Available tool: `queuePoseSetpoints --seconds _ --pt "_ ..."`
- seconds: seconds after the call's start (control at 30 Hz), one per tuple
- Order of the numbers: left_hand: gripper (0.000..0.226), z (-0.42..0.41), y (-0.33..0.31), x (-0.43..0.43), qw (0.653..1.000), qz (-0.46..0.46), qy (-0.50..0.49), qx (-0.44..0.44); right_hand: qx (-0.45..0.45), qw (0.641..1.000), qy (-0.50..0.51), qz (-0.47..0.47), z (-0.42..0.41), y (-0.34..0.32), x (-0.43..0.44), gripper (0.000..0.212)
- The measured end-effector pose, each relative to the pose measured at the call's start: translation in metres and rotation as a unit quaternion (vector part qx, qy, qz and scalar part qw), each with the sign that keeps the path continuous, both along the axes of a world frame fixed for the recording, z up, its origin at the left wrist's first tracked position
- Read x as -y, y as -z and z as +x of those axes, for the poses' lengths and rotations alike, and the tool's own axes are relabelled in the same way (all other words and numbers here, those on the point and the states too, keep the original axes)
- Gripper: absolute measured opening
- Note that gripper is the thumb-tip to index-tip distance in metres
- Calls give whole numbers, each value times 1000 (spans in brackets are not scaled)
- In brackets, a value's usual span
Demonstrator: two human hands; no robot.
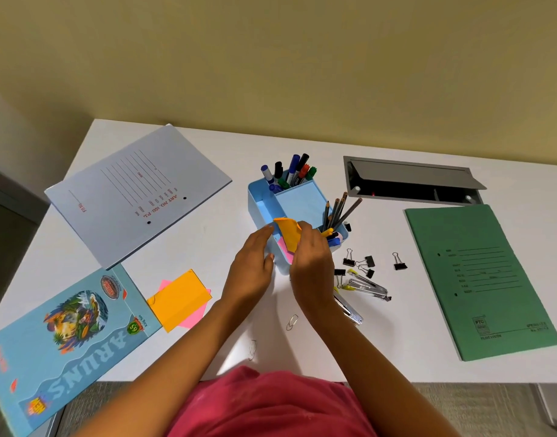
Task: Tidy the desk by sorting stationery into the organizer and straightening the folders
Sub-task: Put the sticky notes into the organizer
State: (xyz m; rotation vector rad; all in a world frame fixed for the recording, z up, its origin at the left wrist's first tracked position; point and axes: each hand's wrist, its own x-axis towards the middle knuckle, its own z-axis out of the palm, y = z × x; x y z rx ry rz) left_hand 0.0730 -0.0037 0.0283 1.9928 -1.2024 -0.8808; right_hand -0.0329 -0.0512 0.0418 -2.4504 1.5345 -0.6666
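A light blue organizer [297, 205] stands mid-desk with markers [291, 171] in its back slot and pencils [338, 211] at its right. My right hand [312, 263] grips a curled orange sticky note [289, 233] over the organizer's front compartment, where a pink note [285, 247] shows. My left hand [252, 263] is beside it, fingertips touching the orange note's left edge. More orange and pink notes [179, 299] lie at left. A grey folder [138, 192], a green folder [482, 279] and a blue notebook [63, 342] lie askew.
Several black binder clips [365, 263], two staplers [365, 287] and two paper clips [292, 321] lie right of and below my hands. An open grey cable hatch [412, 181] is set in the desk at the back right. The desk's front edge [428, 378] is close to my body.
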Motion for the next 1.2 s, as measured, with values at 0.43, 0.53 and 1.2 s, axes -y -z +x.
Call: queuePoseSetpoints --seconds 0.43,0.53,1.2 --pt "50 0 11 1 1000 16 -10 -17 -103 990 42 -91 1 1 1 32" --pt "48 -1 12 0 1000 1 -9 -6 -107 986 53 -117 6 4 5 22" --pt "28 51 11 -53 977 -8 -78 197 75 993 -86 7 9 -7 -24 39"
